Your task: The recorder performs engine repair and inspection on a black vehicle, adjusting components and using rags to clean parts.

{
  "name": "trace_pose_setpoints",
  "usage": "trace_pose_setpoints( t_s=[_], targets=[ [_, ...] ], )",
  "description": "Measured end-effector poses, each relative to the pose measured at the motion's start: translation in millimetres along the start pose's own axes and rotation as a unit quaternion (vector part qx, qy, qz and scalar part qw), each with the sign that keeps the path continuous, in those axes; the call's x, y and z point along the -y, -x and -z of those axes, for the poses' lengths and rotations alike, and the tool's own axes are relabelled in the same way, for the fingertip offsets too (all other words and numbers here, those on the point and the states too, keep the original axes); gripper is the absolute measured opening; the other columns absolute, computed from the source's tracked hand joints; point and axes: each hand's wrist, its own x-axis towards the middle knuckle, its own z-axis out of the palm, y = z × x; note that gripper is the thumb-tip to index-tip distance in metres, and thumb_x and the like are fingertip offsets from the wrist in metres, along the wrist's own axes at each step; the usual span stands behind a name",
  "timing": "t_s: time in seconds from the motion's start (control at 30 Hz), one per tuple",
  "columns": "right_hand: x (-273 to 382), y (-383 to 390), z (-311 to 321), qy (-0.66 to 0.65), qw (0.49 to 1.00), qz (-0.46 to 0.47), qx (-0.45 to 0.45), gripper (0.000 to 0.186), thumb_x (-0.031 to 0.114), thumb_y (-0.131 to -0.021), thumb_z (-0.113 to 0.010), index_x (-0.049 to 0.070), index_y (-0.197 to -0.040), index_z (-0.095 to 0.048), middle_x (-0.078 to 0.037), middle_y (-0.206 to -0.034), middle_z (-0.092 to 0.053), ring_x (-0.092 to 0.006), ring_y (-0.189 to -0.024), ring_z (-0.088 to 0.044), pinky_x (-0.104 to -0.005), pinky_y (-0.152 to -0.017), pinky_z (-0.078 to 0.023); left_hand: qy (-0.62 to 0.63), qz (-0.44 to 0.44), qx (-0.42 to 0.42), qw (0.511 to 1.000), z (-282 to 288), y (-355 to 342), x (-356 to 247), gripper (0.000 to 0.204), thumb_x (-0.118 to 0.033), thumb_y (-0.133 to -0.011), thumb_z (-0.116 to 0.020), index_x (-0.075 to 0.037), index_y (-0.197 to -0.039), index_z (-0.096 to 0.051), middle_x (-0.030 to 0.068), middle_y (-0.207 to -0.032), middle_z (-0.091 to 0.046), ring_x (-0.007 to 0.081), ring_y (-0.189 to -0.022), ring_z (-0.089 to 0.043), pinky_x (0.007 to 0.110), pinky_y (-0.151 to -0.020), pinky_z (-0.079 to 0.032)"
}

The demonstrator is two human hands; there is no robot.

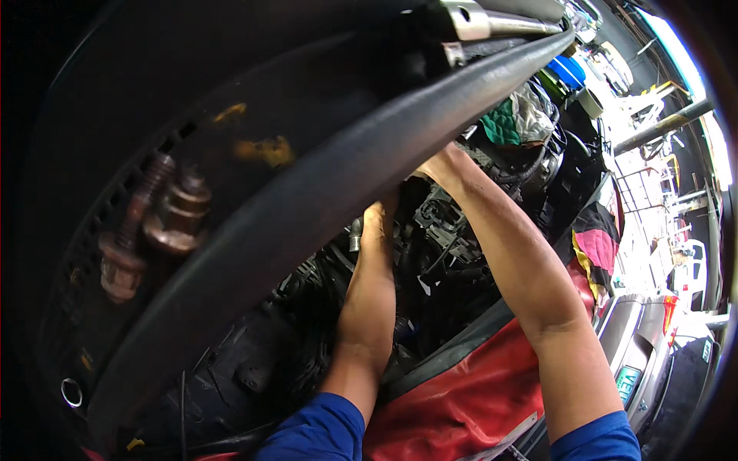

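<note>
Evidently, L hand [377,209] & R hand [438,163] are down in the engine bay [446,219], mostly behind the black panel's rim [307,188], so can't tell grip or opening; bolts [179,217] sit on the panel, prob. to avoid loss.

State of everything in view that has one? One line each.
Left hand: partly hidden, grip unclear
Right hand: partly hidden, grip unclear
Two bolts: brown, side by side on dark panel
Engine parts: exposed
Green-and-white cloth: crumpled
Red cover: draped, creased
Pink-and-black cloth: hanging, folded
</note>
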Motion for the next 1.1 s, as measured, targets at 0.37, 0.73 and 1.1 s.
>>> trace_pose_setpoints(
  t_s=[0.37, 0.73, 1.1],
  targets=[
    [18, 10, 14, -0.272, 0.962, -0.013, -0.031, 0.021, 0.007, -0.081, -0.060, 0.004, -0.101, -0.066, -0.018, -0.101, -0.067, -0.0308, -0.106, -0.063, -0.0460, -0.098, -0.047, 0.687, 0.162, 0.042, 0.707, -2, 1, -33, 0.100, -0.083, -0.083, -0.030, -0.011, -0.153, -0.023, 0.0117, -0.157, -0.026, 0.0322, -0.143, -0.025, 0.047, -0.119, -0.015],
    [34, 0, 46, -0.264, 0.962, -0.011, -0.063, 0.021, 0.006, -0.079, -0.062, 0.000, -0.099, -0.065, -0.023, -0.090, -0.068, -0.0336, -0.091, -0.067, -0.0401, -0.078, -0.055, 0.203, -0.002, 0.023, 0.979, 1, -12, 6, 0.093, -0.077, -0.088, -0.029, -0.009, -0.151, -0.026, 0.0146, -0.154, -0.031, 0.0333, -0.141, -0.029, 0.048, -0.118, -0.019],
    [31, 12, 53, -0.013, 0.978, 0.002, 0.207, 0.038, 0.022, -0.080, -0.071, 0.008, -0.115, -0.066, -0.013, -0.113, -0.068, -0.0237, -0.107, -0.063, -0.0338, -0.086, -0.052, 0.636, 0.164, -0.010, 0.754, 4, -7, -10, 0.079, -0.071, -0.092, -0.035, -0.008, -0.138, -0.044, 0.0144, -0.139, -0.050, 0.0360, -0.127, -0.047, 0.054, -0.108, -0.035]
  ],
)
